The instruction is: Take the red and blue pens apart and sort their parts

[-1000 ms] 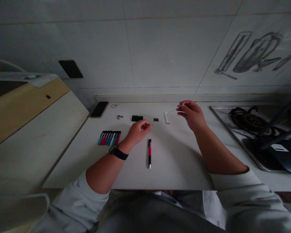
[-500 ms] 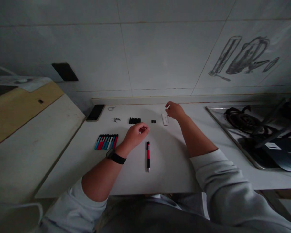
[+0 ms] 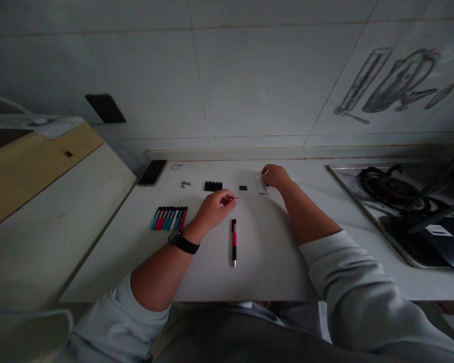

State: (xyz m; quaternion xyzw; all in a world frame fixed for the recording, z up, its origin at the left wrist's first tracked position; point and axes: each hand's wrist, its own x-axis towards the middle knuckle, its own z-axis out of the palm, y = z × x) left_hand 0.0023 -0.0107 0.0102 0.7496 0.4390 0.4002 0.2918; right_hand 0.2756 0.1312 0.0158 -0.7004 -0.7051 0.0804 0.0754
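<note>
White slender rods (image 3: 262, 185), likely bunched for reach, lie beside the right hand (image 3: 275, 176), grip unclear; left hand (image 3: 216, 205) pinches a dark-tipped piece (image 3: 236, 198).

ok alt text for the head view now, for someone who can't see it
A person works at a white counter: the left hand pinches a tiny dark-tipped piece, and the right hand is at some thin pale pieces. A red and black pen lies nearer the person, with a row of coloured pen parts and a phone to the left.
</note>
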